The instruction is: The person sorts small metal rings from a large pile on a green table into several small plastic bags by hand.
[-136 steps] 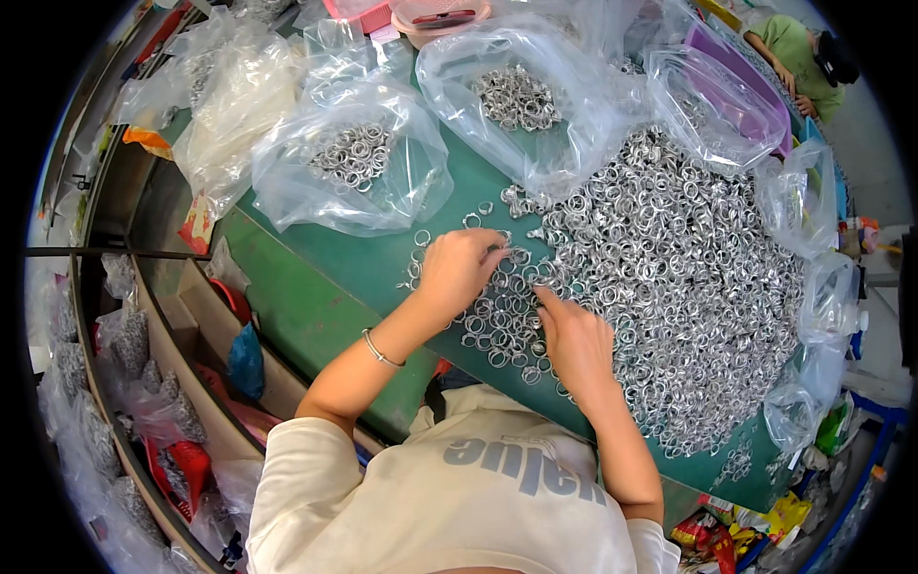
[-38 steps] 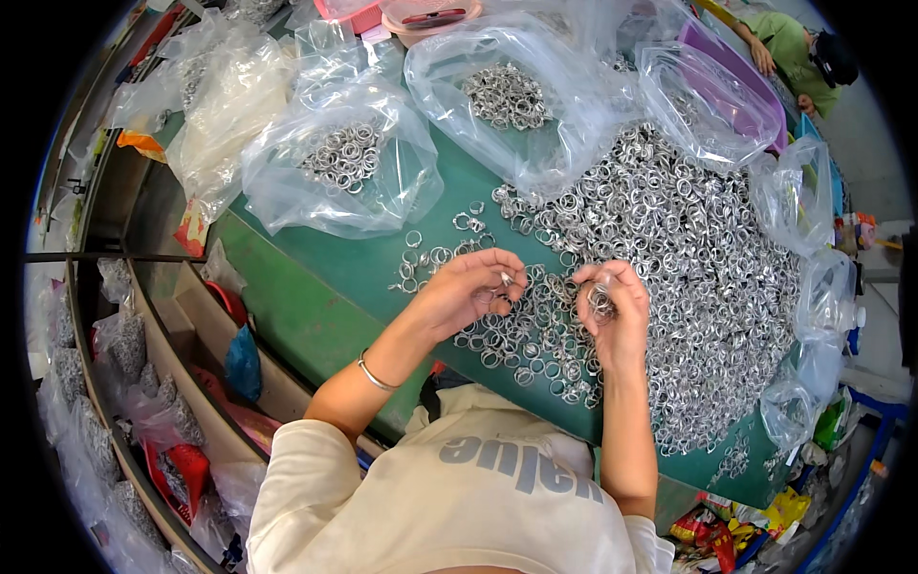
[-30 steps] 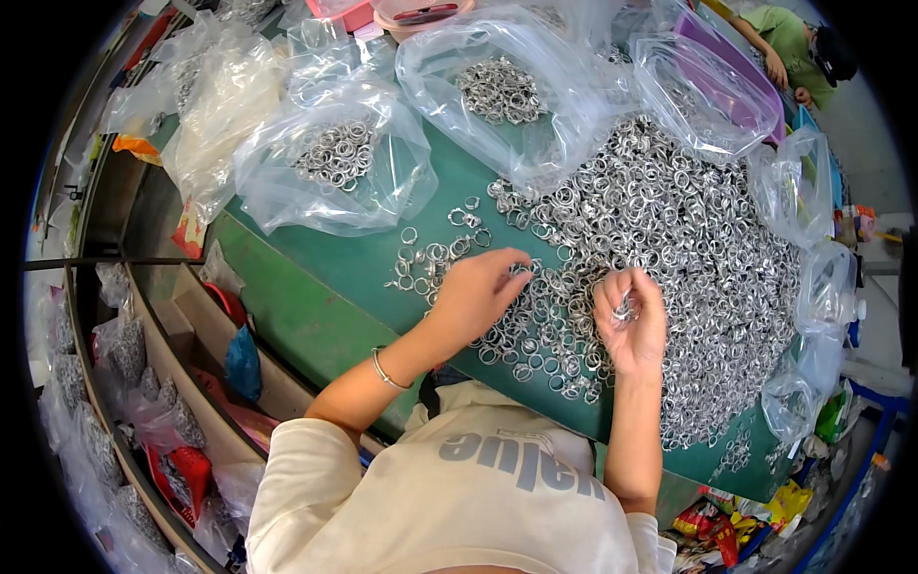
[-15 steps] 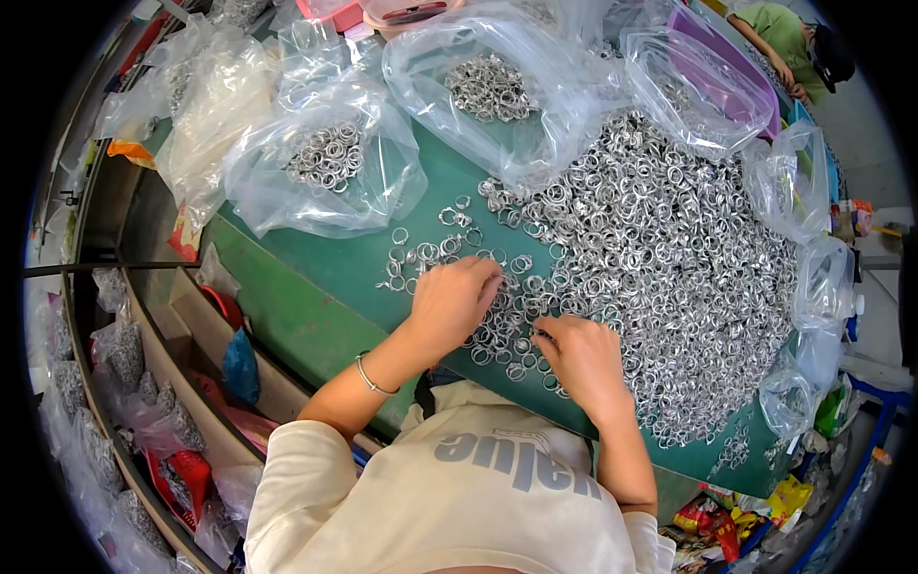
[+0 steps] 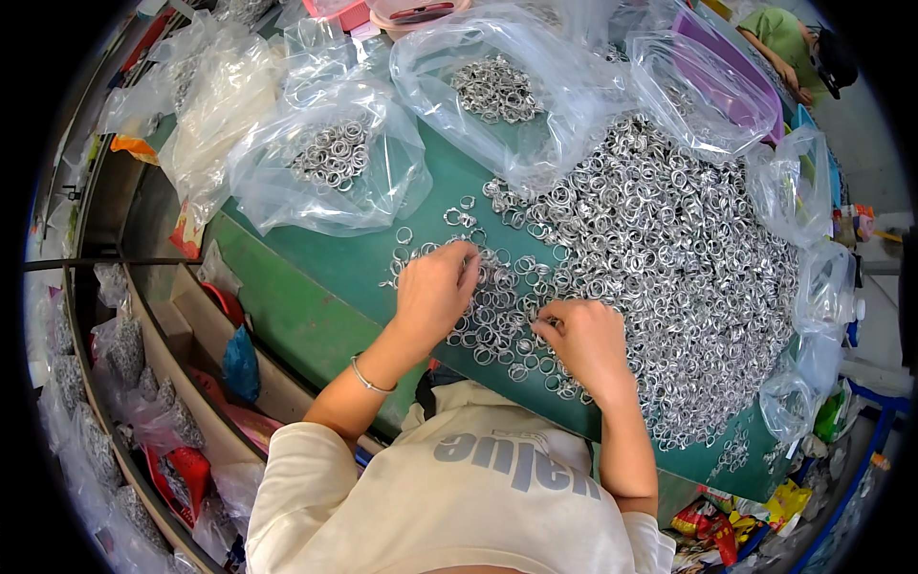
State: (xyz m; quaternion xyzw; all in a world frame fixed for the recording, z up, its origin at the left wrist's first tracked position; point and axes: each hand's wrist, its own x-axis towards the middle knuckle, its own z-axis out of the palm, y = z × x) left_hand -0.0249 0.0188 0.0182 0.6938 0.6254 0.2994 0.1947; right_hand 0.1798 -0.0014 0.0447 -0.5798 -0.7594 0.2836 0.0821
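Note:
A large heap of silvery metal rings covers the right half of the green tabletop. Smaller loose rings are spread between my two hands. My left hand, with a bangle on its wrist, hovers low over the left part of these rings; its fingers are bunched, and what they hold, if anything, is hidden. At the heap's near left edge is my right hand, thumb and forefinger pinched together over the rings. Whatever lies in that pinch is too small to make out.
Clear plastic bags holding rings stand open at the back, one beside another. A purple basin sits at the far right. Left of the table are brown compartments with bagged parts. Another person works at the upper right.
My left hand has shifted left and slightly away from me, uncovering more rings. My right hand has moved a little away from me, its fingers still pinched.

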